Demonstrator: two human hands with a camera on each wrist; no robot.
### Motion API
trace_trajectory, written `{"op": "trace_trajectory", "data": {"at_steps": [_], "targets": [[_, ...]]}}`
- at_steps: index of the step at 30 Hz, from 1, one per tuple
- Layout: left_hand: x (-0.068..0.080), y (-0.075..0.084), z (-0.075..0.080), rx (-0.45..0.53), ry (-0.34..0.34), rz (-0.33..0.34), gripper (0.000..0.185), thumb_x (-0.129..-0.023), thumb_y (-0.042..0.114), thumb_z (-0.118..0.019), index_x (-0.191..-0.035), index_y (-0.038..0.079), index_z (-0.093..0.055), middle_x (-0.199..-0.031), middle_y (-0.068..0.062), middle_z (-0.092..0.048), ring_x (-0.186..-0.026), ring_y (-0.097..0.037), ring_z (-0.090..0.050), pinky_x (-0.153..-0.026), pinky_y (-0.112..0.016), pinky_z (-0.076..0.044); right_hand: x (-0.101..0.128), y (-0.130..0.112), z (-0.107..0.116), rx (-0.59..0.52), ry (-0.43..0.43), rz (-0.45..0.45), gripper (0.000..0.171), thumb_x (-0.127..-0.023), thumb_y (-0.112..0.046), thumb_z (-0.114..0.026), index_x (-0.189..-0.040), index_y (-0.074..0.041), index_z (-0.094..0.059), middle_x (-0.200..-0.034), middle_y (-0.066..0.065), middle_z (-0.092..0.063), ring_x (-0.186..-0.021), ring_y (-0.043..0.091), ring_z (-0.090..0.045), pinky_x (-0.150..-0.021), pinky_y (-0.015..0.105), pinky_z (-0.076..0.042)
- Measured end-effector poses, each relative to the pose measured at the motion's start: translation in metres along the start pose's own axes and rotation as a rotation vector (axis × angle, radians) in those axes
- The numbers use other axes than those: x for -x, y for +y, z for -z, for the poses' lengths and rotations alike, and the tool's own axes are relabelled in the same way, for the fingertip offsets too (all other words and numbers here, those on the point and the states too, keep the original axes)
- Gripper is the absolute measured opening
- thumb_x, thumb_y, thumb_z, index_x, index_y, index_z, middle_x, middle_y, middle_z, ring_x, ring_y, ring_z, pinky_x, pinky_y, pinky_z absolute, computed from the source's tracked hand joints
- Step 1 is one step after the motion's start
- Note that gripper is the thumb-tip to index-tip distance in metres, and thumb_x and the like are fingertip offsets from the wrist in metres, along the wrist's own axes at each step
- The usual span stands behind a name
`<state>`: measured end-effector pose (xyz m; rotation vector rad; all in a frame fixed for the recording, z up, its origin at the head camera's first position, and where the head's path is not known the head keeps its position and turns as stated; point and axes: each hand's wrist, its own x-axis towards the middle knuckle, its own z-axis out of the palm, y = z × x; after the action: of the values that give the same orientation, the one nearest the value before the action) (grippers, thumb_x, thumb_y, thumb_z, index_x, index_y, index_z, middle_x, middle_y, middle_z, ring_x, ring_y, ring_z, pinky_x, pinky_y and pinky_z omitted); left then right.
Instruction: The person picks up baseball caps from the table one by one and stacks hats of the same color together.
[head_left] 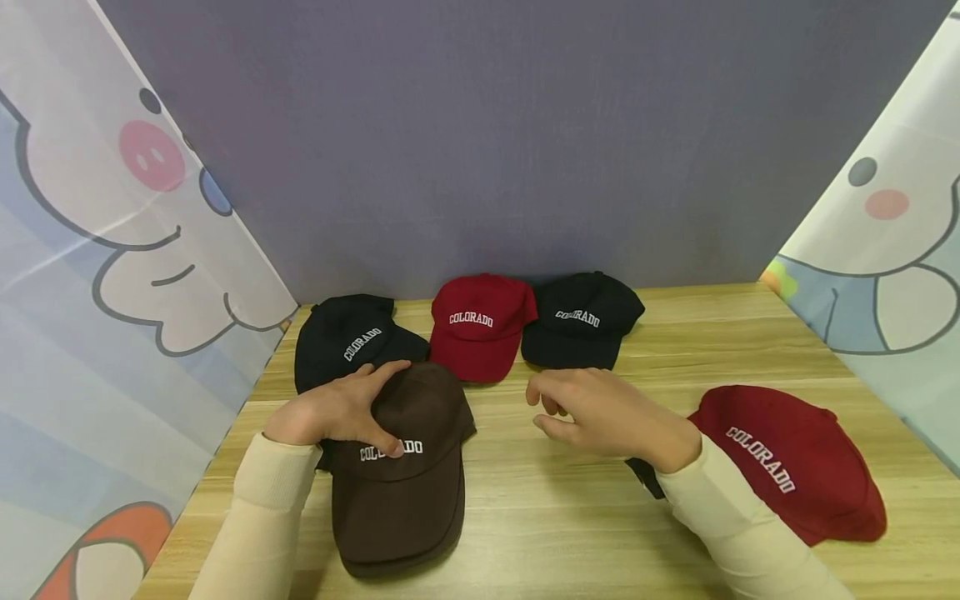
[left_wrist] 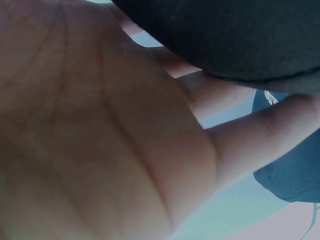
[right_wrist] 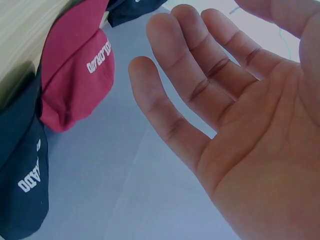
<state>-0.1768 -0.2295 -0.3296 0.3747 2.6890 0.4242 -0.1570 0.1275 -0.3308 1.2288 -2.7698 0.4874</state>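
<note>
A brown baseball cap [head_left: 397,521] lettered COLORADO lies front left, its brim toward me; two brim edges show, one just under the other. My left hand [head_left: 337,412] grips its crown from the left, thumb across the lettering and index finger near the top. In the left wrist view a dark cap [left_wrist: 235,40] covers part of the fingers [left_wrist: 255,137]. Over the middle of the table my right hand [head_left: 600,408] holds nothing, its fingers loosely bent; the right wrist view shows the bare palm. Behind it are a black cap [head_left: 581,317] and a red cap [head_left: 480,325].
Another black cap [head_left: 348,337] lies at the back left, partly behind the brown one. At the right, a larger-looking red cap [head_left: 795,458] sits partly behind my right forearm, with a dark edge [head_left: 647,477] showing beside it. A grey panel [head_left: 480,142] bounds the wooden table [head_left: 547,525].
</note>
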Motion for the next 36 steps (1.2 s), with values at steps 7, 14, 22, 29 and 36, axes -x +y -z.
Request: {"op": "trace_trajectory", "data": {"at_steps": [7, 14, 22, 29, 36], "targets": [[0.002, -0.003, 0.002, 0.005, -0.002, -0.008, 0.125, -0.059, 0.052, -0.095, -0.16, 0.028, -0.026, -0.15, -0.021, -0.043, -0.129, -0.034, -0.053, -0.1, -0.059, -0.048, 0.006, 0.011, 0.016, -0.008, 0.04, -0.022, 0.01, -0.095, -0.021, -0.07, -0.103, -0.021, -0.064, -0.083, -0.016, -0.059, -0.074, 0.001, -0.056, -0.068, 0.024, -0.047], [0.006, -0.001, 0.006, -0.003, 0.022, -0.032, 0.123, -0.063, 0.063, -0.091, -0.16, 0.024, -0.027, -0.15, -0.022, -0.043, -0.133, -0.039, -0.051, -0.103, -0.062, -0.046, 0.021, 0.026, 0.04, -0.031, 0.103, -0.081, 0.011, -0.096, -0.018, -0.071, -0.106, -0.017, -0.065, -0.087, -0.015, -0.062, -0.08, 0.0, -0.058, -0.072, 0.027, -0.051], [0.01, 0.011, 0.005, -0.041, 0.111, -0.053, 0.107, -0.076, 0.069, -0.078, -0.158, 0.016, -0.034, -0.149, -0.021, -0.043, -0.135, -0.043, -0.05, -0.107, -0.062, -0.043, 0.037, 0.047, 0.06, -0.021, 0.197, -0.132, 0.013, -0.095, -0.014, -0.072, -0.105, -0.014, -0.065, -0.082, -0.013, -0.063, -0.077, 0.002, -0.058, -0.07, 0.027, -0.05], [0.011, 0.024, -0.002, -0.082, 0.162, -0.102, 0.09, -0.084, 0.06, -0.076, -0.153, 0.012, -0.043, -0.147, -0.019, -0.043, -0.136, -0.041, -0.044, -0.106, -0.063, -0.044, 0.061, 0.069, 0.072, -0.008, 0.196, -0.254, 0.016, -0.095, -0.019, -0.072, -0.108, -0.011, -0.066, -0.09, -0.005, -0.067, -0.083, 0.011, -0.062, -0.072, 0.031, -0.051], [0.007, 0.024, -0.005, -0.077, 0.149, -0.089, 0.093, -0.081, 0.058, -0.081, -0.153, 0.013, -0.043, -0.147, -0.018, -0.043, -0.134, -0.04, -0.045, -0.105, -0.062, -0.046, 0.12, 0.109, 0.062, 0.126, 0.095, -0.419, 0.037, -0.09, -0.025, -0.077, -0.114, -0.002, -0.061, -0.111, 0.018, -0.063, -0.097, 0.036, -0.064, -0.081, 0.053, -0.053]]}}
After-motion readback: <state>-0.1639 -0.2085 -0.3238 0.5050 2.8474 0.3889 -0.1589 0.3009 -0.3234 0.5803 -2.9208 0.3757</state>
